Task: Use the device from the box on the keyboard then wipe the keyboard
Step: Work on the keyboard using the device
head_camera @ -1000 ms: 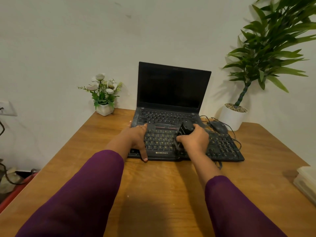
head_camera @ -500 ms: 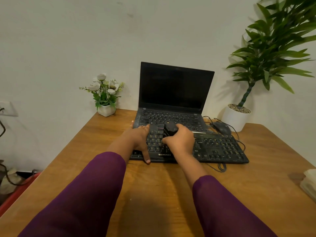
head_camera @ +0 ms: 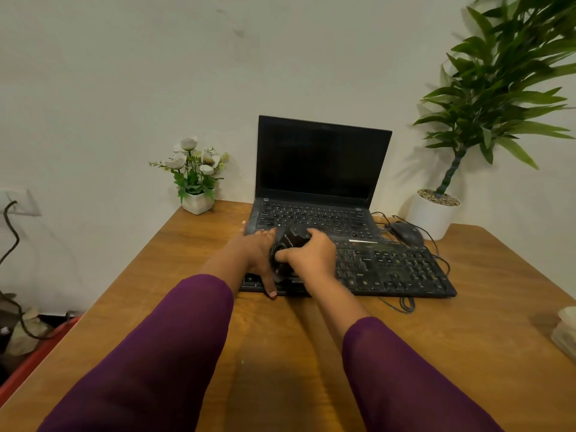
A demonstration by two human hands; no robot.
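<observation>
A brown wooden tabletop (head_camera: pixel 467 344) stands against a plain pale wall (head_camera: pixel 124 73). A white socket plate (head_camera: pixel 18 201) with a dark cable hanging from it sits low on the wall at the left.

At the back stands an open black laptop (head_camera: pixel 321 163) with a dark screen. To its left is a small white pot of white flowers (head_camera: pixel 194 182). To its right is a tall green leafy plant in a round white pot (head_camera: pixel 431 216), with a black corded mouse (head_camera: pixel 405 232) just beside it. A pale plastic container (head_camera: pixel 565 332) shows at the right edge.

A black full-size keyboard (head_camera: pixel 399 269) lies just in front of the laptop, with its cord looped at the near edge. The left hand (head_camera: pixel 252 252) lies on the keyboard's left end, its grip spread, thumb pointing to the near edge.

The right hand (head_camera: pixel 311 258) has its grip wrapped round a small black handheld device (head_camera: pixel 294 240). The device is tilted over the left part of the keys and has blurred white lettering on its side. Whether its lower end touches the keys cannot be told.
</observation>
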